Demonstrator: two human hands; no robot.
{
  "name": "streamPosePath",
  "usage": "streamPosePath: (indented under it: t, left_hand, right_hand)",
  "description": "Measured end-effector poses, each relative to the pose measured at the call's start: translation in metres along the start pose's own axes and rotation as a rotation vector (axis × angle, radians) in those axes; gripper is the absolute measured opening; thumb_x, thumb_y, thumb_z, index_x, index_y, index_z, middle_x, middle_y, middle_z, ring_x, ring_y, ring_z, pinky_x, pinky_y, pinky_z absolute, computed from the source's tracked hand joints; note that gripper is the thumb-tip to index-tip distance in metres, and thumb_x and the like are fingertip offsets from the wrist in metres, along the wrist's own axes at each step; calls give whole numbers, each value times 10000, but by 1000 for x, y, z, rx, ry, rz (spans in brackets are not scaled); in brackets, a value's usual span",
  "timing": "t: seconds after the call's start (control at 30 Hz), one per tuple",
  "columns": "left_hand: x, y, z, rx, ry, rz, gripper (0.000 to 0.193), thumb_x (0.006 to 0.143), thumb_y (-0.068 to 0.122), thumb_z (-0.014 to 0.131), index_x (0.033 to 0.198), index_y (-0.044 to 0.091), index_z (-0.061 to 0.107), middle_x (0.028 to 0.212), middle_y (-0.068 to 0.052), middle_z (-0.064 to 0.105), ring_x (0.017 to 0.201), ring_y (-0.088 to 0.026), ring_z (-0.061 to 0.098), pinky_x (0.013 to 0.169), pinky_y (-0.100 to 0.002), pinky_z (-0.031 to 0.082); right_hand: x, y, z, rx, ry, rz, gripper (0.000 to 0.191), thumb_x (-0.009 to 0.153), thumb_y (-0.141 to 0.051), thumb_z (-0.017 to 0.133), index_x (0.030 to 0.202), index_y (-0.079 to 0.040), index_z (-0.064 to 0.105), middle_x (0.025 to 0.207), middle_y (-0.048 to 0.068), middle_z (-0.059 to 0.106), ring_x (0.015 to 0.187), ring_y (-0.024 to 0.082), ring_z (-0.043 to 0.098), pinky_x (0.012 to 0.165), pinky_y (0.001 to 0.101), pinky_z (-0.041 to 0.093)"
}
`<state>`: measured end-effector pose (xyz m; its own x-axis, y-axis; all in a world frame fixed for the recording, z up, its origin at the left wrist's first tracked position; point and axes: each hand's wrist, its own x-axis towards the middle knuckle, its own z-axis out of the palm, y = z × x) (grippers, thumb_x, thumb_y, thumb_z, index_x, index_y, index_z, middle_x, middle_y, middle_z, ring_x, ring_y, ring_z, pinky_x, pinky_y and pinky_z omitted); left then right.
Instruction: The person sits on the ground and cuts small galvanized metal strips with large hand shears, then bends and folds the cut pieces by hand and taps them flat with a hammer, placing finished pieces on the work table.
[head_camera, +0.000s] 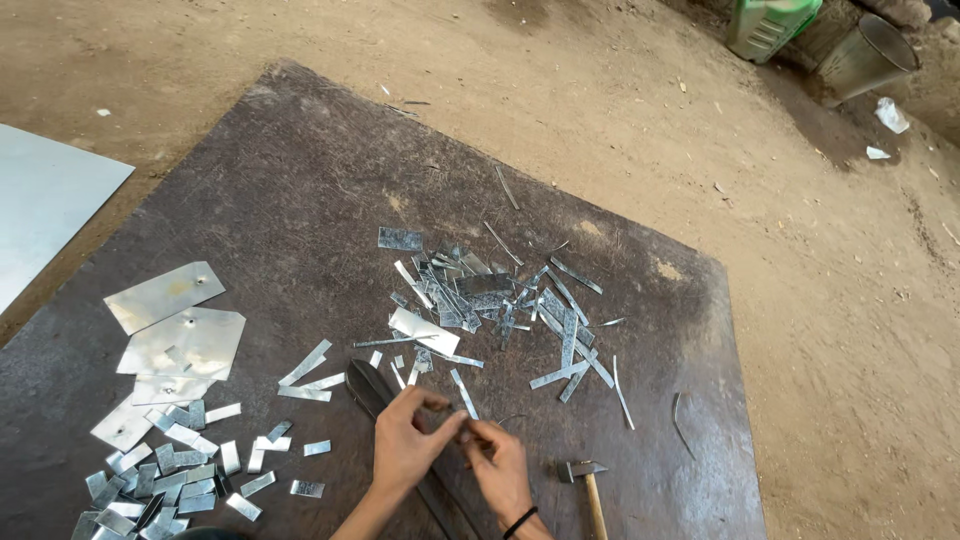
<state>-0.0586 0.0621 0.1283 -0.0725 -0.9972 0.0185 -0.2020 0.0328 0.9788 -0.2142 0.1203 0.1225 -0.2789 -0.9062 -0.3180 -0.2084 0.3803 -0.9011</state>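
left hand (405, 440) + right hand (497, 462): fingertips pinched on one small metal strip (462, 425), held between them | strip kept just above dark board (300, 230), near scrap pile (490, 300) | hammer (588, 485) laid beside right hand

My left hand (405, 440) and right hand (497, 465) come in from the bottom edge of the frame, just right of centre. Both are bare, no gloves, no rings that I can make out. My forearms are bare too, with no sleeves. A thin black band (520, 522) circles my right wrist.
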Motion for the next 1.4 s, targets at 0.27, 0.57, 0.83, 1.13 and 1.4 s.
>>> streamPosePath:
  t: [0.27,0.57,0.83,1.13,1.4]
  left_hand:
    - [2,-19,0,-546,-418,-735,405,936,448,633,1044,84,775,864,7,723,800,-97,639,665,-291,510]
    - [-8,-36,11,-557,-311,-685,306,908,350,746,946,50,795,708,-7,661,666,-109,560,608,-282,458]
    - [-4,-22,5,-430,-354,-613,251,894,290,768,947,46,798,692,23,660,653,-66,551,619,-256,473]
    - [-8,-20,11,-393,-416,-541,174,887,155,775,994,24,815,718,9,698,632,-47,542,582,-234,451]
    - [26,-36,-23,-158,-60,-316,189,866,93,767,1044,129,820,830,-12,765,614,-88,550,527,-246,448]
  right_hand:
    - [-4,9,-7,23,-73,149,252,949,-71,670,1161,26,767,851,52,693,709,98,617,638,264,540]
    - [-6,0,-5,120,-135,230,290,958,-69,641,1232,-3,705,928,57,742,768,105,629,693,280,544]
    - [-5,-2,-9,74,-28,203,221,942,-151,703,1058,14,793,797,31,702,662,87,556,600,262,465]
    - [-3,6,-15,-279,151,-3,146,863,-137,747,930,-20,804,725,36,696,576,89,554,521,273,438]
    - [-12,40,-7,-341,19,28,422,925,-376,672,1275,-143,654,1033,4,720,794,148,734,649,307,625]
